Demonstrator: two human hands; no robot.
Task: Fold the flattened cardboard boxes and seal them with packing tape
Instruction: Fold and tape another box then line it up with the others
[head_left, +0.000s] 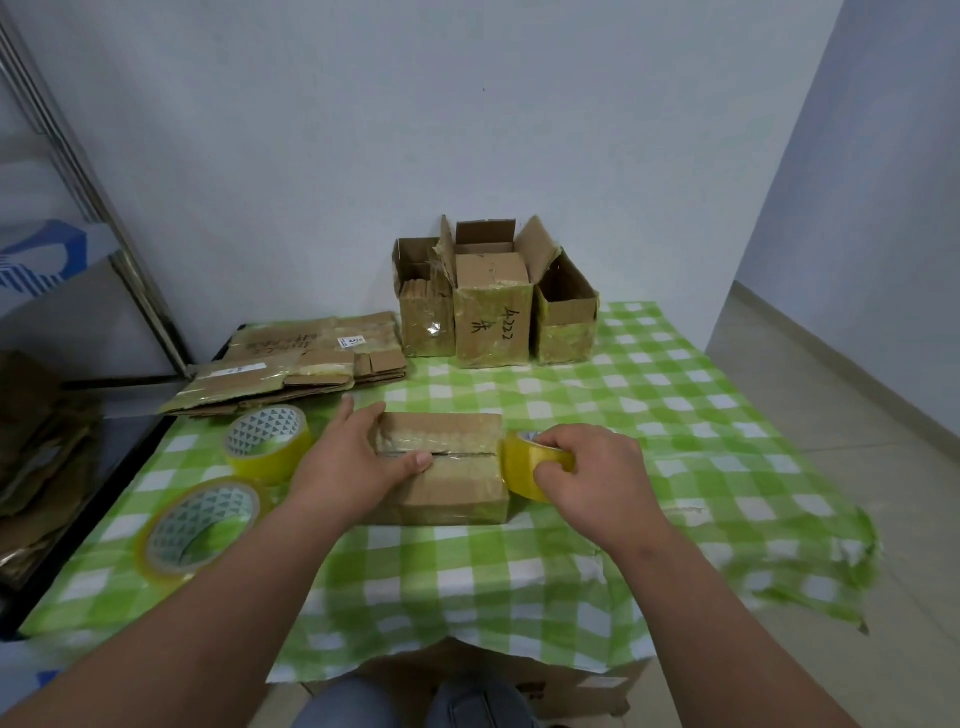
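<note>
Folded cardboard box (441, 467) mid-counter on green checked cloth (649, 415), left hand (353, 457) flat on its top seam, fingers straight, right hand (587, 473) fingers curled round yellow tape roll (524, 465) at box's right end, two spare rolls (267, 441) left, flattened boxes (296, 364) and three open boxes (493, 301) behind.

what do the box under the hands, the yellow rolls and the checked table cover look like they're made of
Box: brown corrugated cardboard, matte, with a glossy film strip along the top seam, likely clear tape.
Tape rolls: translucent yellowish plastic film, shiny, wound on printed cores that look like card.
Table cover: green and white check; thin and creased, torn at the right edge, so probably plastic or paper sheet rather than cloth.
</note>
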